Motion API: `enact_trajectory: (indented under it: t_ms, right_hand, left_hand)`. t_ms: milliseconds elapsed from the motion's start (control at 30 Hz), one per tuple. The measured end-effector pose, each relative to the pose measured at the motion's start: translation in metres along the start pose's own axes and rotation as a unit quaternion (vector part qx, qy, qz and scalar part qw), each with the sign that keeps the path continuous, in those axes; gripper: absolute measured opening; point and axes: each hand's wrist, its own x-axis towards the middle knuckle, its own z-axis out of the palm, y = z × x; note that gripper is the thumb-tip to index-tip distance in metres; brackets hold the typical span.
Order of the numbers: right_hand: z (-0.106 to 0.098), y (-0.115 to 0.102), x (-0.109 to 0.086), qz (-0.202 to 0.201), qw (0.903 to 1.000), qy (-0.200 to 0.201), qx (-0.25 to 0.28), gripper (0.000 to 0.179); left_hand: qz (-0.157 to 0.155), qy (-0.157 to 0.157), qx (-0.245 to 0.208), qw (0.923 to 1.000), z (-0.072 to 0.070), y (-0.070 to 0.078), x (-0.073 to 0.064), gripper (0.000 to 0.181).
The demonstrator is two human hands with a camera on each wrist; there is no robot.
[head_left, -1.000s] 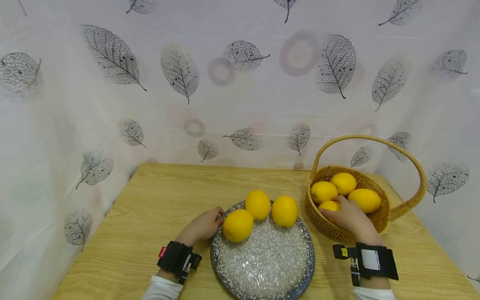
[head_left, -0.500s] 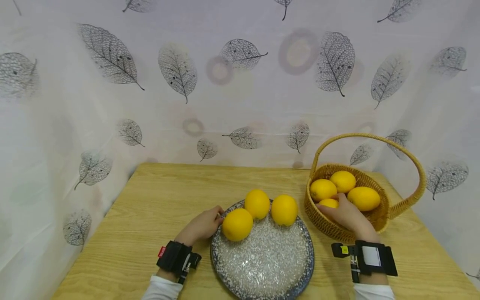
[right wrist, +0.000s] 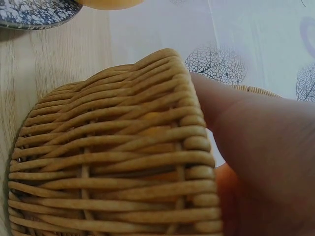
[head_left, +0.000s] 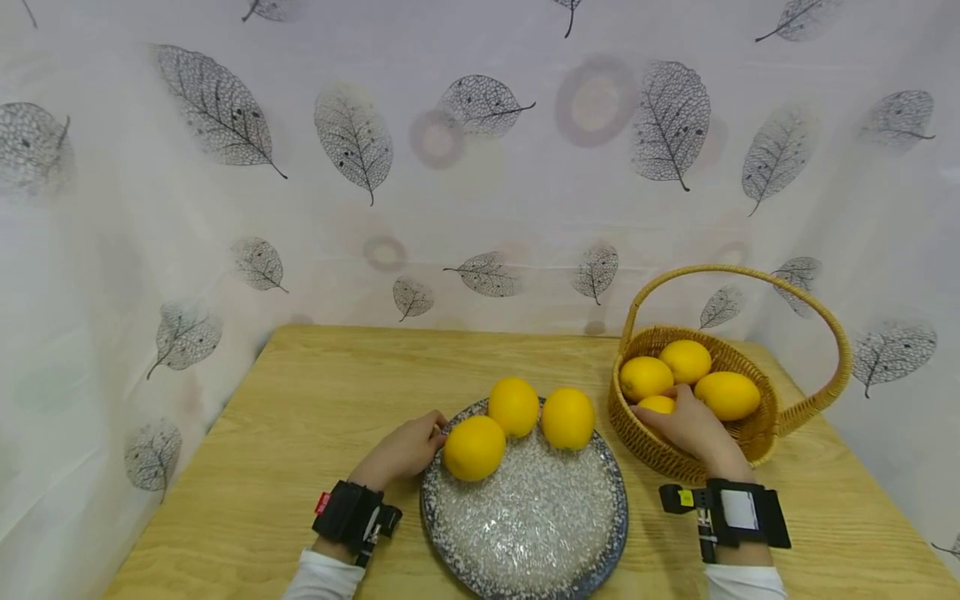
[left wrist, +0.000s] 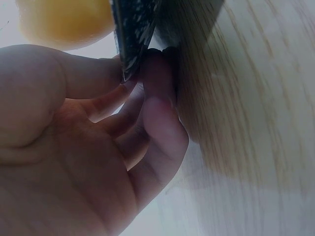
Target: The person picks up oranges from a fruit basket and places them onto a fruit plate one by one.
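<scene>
My left hand [head_left: 401, 454] pinches the left rim of a round speckled grey plate [head_left: 532, 517] with a dark edge. In the left wrist view, the thumb lies above the plate's rim [left wrist: 129, 61] and curled fingers are beneath it. Three yellow lemons, one of them a lemon [head_left: 475, 448] beside that hand, lie at the plate's far side. Inside the wicker basket [head_left: 637, 442] on the right, my right hand [head_left: 697, 429] grips a lemon [head_left: 657, 404] at the near left, between thumb and fingers. The wicker wall [right wrist: 113, 147] and the hand hide much of it in the right wrist view.
Three more lemons, including an oval lemon [head_left: 727, 396], lie in the basket around the right hand. The tall basket handle [head_left: 825, 325] arches over its right side. A wooden table [head_left: 337, 375] meets a leaf-patterned curtain [head_left: 480, 200] at the back.
My right thumb and fingers have spread and settled lower around the near lemon in the basket. The left hand stays on the plate's rim. The head view has shifted very slightly.
</scene>
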Motion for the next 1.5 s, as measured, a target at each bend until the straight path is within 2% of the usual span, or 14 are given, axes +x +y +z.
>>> enact_trajectory:
  t_ms: [533,1100,1300,1500]
  right_hand:
    - [-0.001,-0.002,-0.002,-0.006,0.9996,0.027,-0.002,0.1]
    - [-0.013,-0.016,-0.012,-0.028,0.9981,0.054,0.0,0.102]
    - [-0.02,-0.026,-0.022,-0.039,0.9964,0.075,-0.002,0.103]
    - [-0.024,-0.045,-0.035,-0.07,0.9927,0.097,0.008,0.101]
  left_hand:
    - [0.004,0.002,-0.001,1.0,-0.001,0.002,-0.001,0.021]
    - [-0.006,-0.003,0.0,1.0,-0.001,0.0,0.002,0.022]
    - [0.001,-0.003,0.003,1.0,-0.001,0.0,0.001,0.022]
    - [-0.002,-0.001,-0.002,1.0,0.0,0.0,0.002,0.021]
